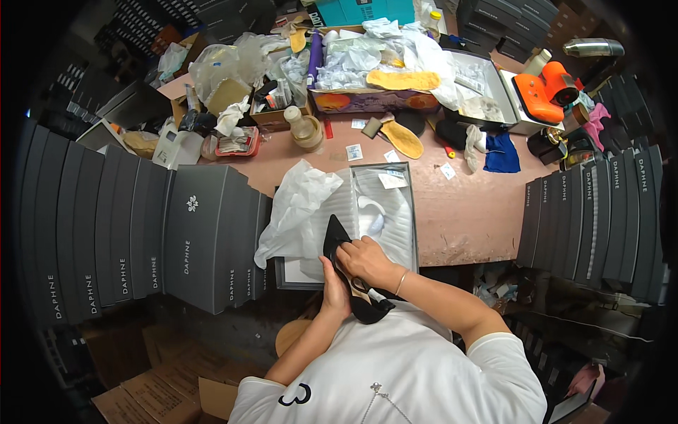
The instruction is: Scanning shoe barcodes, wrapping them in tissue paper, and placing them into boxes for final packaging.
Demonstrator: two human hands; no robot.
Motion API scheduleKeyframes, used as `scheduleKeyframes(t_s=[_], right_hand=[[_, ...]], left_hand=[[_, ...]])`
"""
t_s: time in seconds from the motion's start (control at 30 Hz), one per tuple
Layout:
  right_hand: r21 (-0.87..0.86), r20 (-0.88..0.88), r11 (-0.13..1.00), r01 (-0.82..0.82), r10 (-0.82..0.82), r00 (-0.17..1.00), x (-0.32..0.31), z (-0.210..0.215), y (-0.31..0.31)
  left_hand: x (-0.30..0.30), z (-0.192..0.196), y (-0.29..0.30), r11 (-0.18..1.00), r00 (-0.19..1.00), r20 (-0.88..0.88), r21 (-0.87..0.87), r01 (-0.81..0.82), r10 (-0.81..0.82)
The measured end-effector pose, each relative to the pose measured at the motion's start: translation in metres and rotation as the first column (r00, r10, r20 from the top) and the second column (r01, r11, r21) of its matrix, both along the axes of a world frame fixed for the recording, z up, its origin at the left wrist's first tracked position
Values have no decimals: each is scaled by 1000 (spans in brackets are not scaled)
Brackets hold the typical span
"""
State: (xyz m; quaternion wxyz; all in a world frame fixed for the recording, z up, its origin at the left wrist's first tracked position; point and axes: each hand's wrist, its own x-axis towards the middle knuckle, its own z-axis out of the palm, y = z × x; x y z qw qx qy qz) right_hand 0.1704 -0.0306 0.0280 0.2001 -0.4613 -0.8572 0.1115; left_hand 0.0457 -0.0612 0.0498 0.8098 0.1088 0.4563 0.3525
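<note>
A black pointed-toe shoe (336, 230) is held in front of my chest, its toe aimed away from me. My left hand (336, 291) is closed around the shoe's left side, thumb up along it. Bent fingers of my right hand (369, 263) press at the shoe's opening; the fingertips are partly hidden inside. A black strap and a small white tag (375, 295) hang near the heel. Just beyond lies an open grey shoe box (414, 226), lined with white ribbed wrapping (395, 212). Crumpled white tissue paper (304, 198) spills over its left side, and a curved white piece (373, 212) rests inside.
Dark grey shoe boxes stand in rows at left (194, 233) and right (593, 219). Across the pink table's far side are a carton of crumpled paper (374, 103), yellow insoles (401, 138), a plastic bottle (302, 127), a blue cloth (501, 153) and an orange device (537, 97).
</note>
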Motion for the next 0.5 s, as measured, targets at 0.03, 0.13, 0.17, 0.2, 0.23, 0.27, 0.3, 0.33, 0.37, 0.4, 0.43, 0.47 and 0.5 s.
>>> scheduleKeyframes(t_s=[0.03, 0.13, 0.17, 0.2, 0.23, 0.27, 0.3, 0.33, 0.37, 0.4, 0.43, 0.47, 0.5], right_hand=[[8, 3, 1000, -3, 3, 1000, -1, -5, 3], [-1, -152, 998, 57, -56, 987, 1, -8, -1], [-22, -202, 997, 76, -78, 976, 3, -4, -2], [21, -188, 990, 141, -135, 973, 10, 3, -6], [64, -180, 977, 201, -187, 966, 21, 14, -12], [111, -172, 959, 261, -241, 955, 34, 22, -18], [-9, 16, 942, 334, -334, 942, 49, 15, -10], [141, 48, 911, 387, -397, 917, 52, 23, 3], [290, 67, 857, 426, -463, 884, 53, 30, 12], [-6, -136, 931, 365, -362, 922, 41, 29, 4], [-276, -353, 937, 214, -306, 884, 25, 28, -2], [-597, -457, 799, -66, -271, 847, 13, 67, 0], [-632, -509, 747, -207, -198, 838, -5, 40, 3]], left_hand=[[1, 6, 4, 1000, 1000, 2, -10, -7, 8], [4, -5, 3, 996, 996, -28, -28, -89, 88], [2, -11, 3, 991, 991, -45, -30, -130, 128], [-2, -17, 6, 986, 985, -64, -41, -160, 157], [-8, -17, 12, 980, 978, -86, -51, -195, 190], [-16, -24, 19, 971, 979, -56, -126, -201, 196], [-27, -29, 22, 993, 995, -5, -65, -100, 100], [-25, -22, 27, 986, 991, -21, -97, -133, 131], [-21, -14, 32, 978, 986, -38, -127, -165, 162], [-17, -10, 32, 974, 978, -48, -97, -205, 201], [-11, -8, 35, 969, 971, -56, -68, -238, 234], [-8, -4, 34, 963, 963, -64, -45, -266, 263], [-7, 3, 26, 981, 980, -83, -54, -186, 181]])
